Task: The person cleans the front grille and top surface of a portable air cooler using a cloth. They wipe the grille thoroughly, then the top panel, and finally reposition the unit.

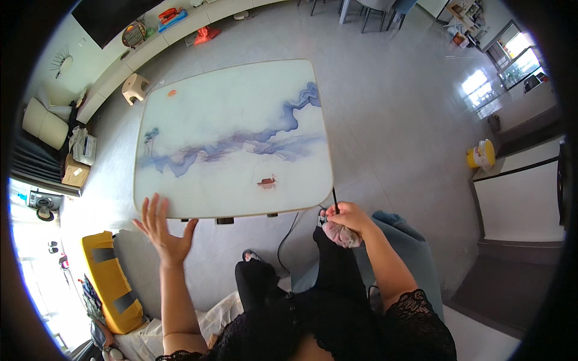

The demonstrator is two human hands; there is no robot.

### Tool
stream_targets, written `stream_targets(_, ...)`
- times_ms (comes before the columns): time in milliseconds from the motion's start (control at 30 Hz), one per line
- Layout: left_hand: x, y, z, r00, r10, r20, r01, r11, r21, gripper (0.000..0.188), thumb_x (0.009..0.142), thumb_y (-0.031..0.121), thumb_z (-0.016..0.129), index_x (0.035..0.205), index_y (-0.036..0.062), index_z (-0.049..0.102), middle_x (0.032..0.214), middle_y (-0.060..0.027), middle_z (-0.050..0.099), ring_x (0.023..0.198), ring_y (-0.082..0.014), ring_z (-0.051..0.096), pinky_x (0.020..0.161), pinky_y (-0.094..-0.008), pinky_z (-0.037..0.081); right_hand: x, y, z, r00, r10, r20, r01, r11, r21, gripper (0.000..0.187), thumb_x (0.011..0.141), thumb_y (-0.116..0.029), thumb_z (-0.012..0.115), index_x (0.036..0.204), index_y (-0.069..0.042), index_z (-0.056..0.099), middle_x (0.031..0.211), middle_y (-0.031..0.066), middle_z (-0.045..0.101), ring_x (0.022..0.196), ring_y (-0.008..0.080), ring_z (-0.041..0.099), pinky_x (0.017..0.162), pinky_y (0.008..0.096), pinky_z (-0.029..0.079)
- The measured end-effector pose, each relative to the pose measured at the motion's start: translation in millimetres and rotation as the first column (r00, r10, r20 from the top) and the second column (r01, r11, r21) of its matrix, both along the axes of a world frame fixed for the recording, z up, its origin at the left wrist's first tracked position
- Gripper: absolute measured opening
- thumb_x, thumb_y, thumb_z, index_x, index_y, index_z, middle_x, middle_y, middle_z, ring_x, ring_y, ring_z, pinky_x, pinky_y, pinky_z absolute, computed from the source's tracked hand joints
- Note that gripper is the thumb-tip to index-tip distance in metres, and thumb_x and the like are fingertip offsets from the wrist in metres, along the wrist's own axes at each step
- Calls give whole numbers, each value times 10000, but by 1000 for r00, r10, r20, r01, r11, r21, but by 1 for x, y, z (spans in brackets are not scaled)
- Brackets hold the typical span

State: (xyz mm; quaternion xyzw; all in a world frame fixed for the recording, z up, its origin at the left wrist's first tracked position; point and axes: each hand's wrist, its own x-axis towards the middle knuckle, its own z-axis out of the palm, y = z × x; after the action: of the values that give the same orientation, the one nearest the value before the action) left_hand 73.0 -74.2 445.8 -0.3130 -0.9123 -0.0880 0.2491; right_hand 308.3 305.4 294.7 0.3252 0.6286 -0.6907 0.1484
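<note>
In front of me stands a white table point(211, 114) with rounded corners and a blue-and-grey landscape picture on its top. My left hand point(162, 234) is raised at the table's near left edge, fingers spread, holding nothing; I cannot tell whether the fingertips touch the top. Beside the near right corner, my right hand point(352, 218) is closed. A crumpled pinkish cloth point(341, 234) bulges out below its fingers. From the same grip a thin black rod-like thing point(335, 200) points up along the table's corner; its exact kind is unclear.
A dark cable point(286, 237) runs over the floor under the near edge. Left of me is a yellow seat-like piece point(111, 283); a beige stool point(135, 88) stands past the table's far left corner. A yellow-and-white bucket point(481, 155) sits at right. Blue-grey fabric point(415, 240) lies by my right arm.
</note>
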Motion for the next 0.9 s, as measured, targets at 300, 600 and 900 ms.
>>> stream_targets(300, 180, 171, -28, 20, -758, 652, 318, 623, 715, 602, 851, 190, 693, 1374, 40, 435, 1379, -170, 468, 1262, -275, 482, 1007, -395, 433, 0, -7, 258, 933, -274, -235, 8, 667, -745, 741, 790, -102, 634, 1438, 10, 293, 1300, 245, 520, 909, 271, 670, 802, 365, 566)
stream_targets(600, 149, 164, 66, -781, -297, 550, 66, 835, 546, 387, 982, 312, 477, 1283, 73, 517, 1034, -146, 650, 876, -210, 663, 751, -328, 545, 43, -8, 282, 744, -576, -338, 203, 677, -707, 727, 894, -286, 550, 1455, 57, 241, 1412, 269, 401, 951, 264, 664, 771, 376, 580)
stream_targets(900, 73, 188, 158, -168, -709, 684, -107, 703, 703, 256, 986, 247, 494, 1032, 11, 581, 594, 30, 429, 492, -69, 352, 458, -248, 284, 16, -52, 298, 691, -531, -491, 1, 680, -733, 614, 862, -84, 521, 1437, 31, 336, 1384, 188, 465, 846, 131, 611, 736, 231, 505)
